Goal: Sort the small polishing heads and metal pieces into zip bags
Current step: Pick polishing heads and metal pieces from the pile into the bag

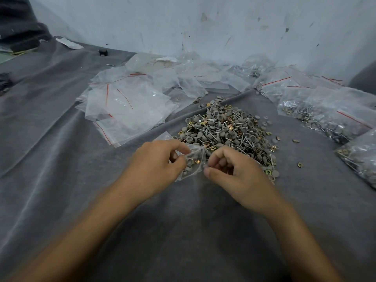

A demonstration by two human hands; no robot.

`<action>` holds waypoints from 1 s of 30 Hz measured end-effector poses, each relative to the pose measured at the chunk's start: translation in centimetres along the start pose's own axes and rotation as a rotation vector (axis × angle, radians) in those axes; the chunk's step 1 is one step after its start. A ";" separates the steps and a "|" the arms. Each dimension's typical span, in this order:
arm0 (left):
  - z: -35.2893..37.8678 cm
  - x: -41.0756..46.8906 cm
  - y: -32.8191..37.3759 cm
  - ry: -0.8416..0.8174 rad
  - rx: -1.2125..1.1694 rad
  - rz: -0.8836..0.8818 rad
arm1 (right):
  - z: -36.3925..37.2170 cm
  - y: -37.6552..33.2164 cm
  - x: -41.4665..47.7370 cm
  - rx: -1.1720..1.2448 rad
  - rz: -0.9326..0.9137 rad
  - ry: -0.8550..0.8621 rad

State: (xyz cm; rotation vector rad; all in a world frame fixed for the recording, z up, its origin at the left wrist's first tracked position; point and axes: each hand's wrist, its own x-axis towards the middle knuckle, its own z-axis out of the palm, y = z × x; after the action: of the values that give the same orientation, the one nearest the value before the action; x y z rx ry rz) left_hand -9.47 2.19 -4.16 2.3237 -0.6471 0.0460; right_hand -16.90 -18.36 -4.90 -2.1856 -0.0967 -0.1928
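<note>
While the left hand pinches the small zip bag just in front of the loose pile, a few grey heads and gold pieces already inside, the right hand curls at the bag's edge; whether that grip holds anything I cannot tell. A slack pinch could tip the mouth and spill parts onto the grey cloth.

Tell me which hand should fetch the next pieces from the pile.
Right. The left hand grips the bag and is busy. The right hand sits at the near edge of the pile, which lies on its side.
</note>
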 end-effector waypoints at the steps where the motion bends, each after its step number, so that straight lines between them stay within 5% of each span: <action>1: 0.0 0.0 0.0 -0.004 0.004 0.001 | 0.5 -0.2 0.2 0.020 -0.012 0.034; 13: -0.2 0.0 -0.1 0.001 -0.013 -0.006 | 0.4 0.9 1.2 -0.145 0.050 0.252; 20: -0.1 0.0 -0.2 0.000 0.002 -0.004 | 1.9 1.7 1.8 -0.651 0.015 0.120; 30: -0.2 0.0 -0.3 0.001 -0.010 0.009 | 1.7 1.4 1.7 -0.695 0.037 0.115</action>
State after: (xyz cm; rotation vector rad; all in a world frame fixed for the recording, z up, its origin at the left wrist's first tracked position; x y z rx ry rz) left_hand -9.29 2.52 -4.22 2.3106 -0.6562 0.0485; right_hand -14.88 -17.80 -6.74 -2.8566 0.0921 -0.3732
